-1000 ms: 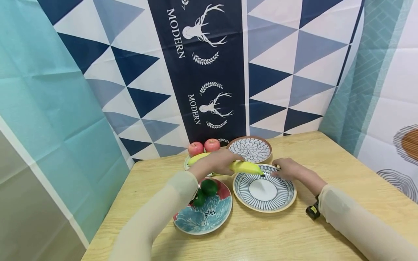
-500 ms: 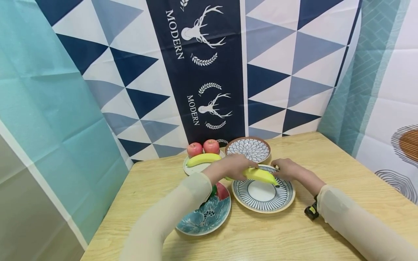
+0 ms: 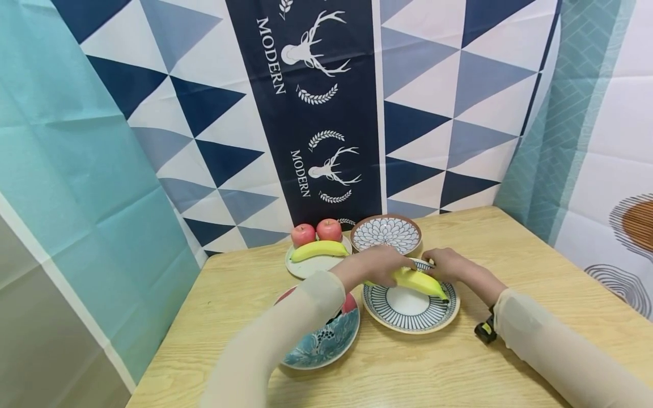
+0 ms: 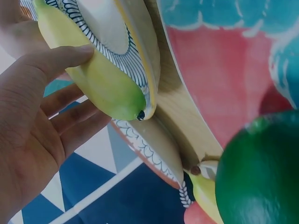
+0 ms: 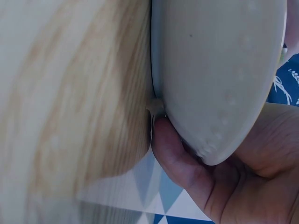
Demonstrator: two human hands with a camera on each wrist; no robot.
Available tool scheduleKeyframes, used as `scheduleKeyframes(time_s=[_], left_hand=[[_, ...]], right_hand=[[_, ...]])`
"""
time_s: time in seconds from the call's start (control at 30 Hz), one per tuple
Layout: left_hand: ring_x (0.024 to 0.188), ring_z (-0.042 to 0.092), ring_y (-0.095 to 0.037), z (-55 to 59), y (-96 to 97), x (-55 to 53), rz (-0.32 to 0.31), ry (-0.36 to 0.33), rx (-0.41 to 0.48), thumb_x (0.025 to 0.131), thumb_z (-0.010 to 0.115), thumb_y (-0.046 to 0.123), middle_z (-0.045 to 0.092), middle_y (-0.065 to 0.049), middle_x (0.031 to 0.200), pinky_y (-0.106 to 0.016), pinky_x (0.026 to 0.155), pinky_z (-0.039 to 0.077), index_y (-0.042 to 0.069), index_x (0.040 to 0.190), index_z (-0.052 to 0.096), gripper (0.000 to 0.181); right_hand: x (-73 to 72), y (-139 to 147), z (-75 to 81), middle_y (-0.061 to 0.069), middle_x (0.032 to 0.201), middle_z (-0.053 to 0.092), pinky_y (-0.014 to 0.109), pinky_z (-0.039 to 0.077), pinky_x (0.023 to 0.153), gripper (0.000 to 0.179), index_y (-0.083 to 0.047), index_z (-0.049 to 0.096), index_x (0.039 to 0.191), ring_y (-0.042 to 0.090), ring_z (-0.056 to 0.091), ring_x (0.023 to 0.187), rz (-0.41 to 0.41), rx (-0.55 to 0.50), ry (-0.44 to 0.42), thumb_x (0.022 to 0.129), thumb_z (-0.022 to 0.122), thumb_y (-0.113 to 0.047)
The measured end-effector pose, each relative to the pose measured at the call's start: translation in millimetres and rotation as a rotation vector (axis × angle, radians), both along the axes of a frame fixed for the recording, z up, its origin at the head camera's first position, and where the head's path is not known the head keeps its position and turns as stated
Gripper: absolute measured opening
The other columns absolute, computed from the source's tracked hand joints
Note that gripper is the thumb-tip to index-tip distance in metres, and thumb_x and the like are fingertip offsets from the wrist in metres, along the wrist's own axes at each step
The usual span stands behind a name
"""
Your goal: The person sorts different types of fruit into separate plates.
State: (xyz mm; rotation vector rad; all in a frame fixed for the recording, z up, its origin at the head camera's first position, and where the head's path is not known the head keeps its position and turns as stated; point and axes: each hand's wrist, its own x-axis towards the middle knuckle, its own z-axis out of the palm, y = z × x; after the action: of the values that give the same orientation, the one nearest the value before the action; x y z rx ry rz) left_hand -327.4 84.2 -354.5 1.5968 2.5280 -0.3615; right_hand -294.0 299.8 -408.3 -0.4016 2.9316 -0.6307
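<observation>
My left hand (image 3: 381, 265) pinches a yellow banana (image 3: 422, 283) between thumb and fingers, low over a blue-and-white striped plate (image 3: 408, 323). In the left wrist view the banana (image 4: 88, 70) slants across that plate, its greenish, dark-tipped end near the rim. My right hand (image 3: 444, 265) grips the plate's far right rim. The right wrist view shows the plate's pale underside (image 5: 219, 70) with a right-hand digit (image 5: 180, 154) tucked beneath the rim.
Behind stand a brown-rimmed petal-patterned bowl (image 3: 388, 233) and a pale plate (image 3: 306, 267) with two apples (image 3: 329, 230) and another banana (image 3: 318, 250). The floral plate (image 3: 323, 351) sits under my left forearm, with dark green fruit (image 4: 261, 172) close by the wrist. A patterned cloth (image 3: 336, 107) hangs behind the table.
My left hand has carried the banana rightward and slightly nearer me, from beside the pale plate to over the striped plate. The right hand stays at the plate's rim.
</observation>
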Motion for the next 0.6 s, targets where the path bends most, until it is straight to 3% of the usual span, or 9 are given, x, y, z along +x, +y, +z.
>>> scheduleKeyframes(time_s=[0.3,0.6], left_hand=[[0.099,0.056,-0.009,-9.9,11.5,1.3,-0.016,0.005,-0.026,0.095,0.078,0.019,0.067,0.007,0.125,-0.025,0.088,0.048,0.031,0.154,0.056,0.064],[0.1,0.057,-0.009,-14.3,14.8,1.8,0.025,-0.009,-0.033,0.096,0.078,0.019,0.067,0.005,0.124,-0.026,0.091,0.049,0.032,0.157,0.052,0.068]], right_hand=[[0.2,0,-1.8,0.01,0.094,0.066,0.037,0.053,0.072,0.009,-0.006,0.066,0.101,0.025,0.061,0.084,-0.01,-0.002,-0.007,0.103,0.068,-0.014],[-2.5,1,-4.8,0.01,0.093,0.066,0.039,0.052,0.073,0.009,-0.006,0.067,0.1,0.026,0.061,0.085,0.003,0.01,0.028,0.102,0.069,-0.015]])
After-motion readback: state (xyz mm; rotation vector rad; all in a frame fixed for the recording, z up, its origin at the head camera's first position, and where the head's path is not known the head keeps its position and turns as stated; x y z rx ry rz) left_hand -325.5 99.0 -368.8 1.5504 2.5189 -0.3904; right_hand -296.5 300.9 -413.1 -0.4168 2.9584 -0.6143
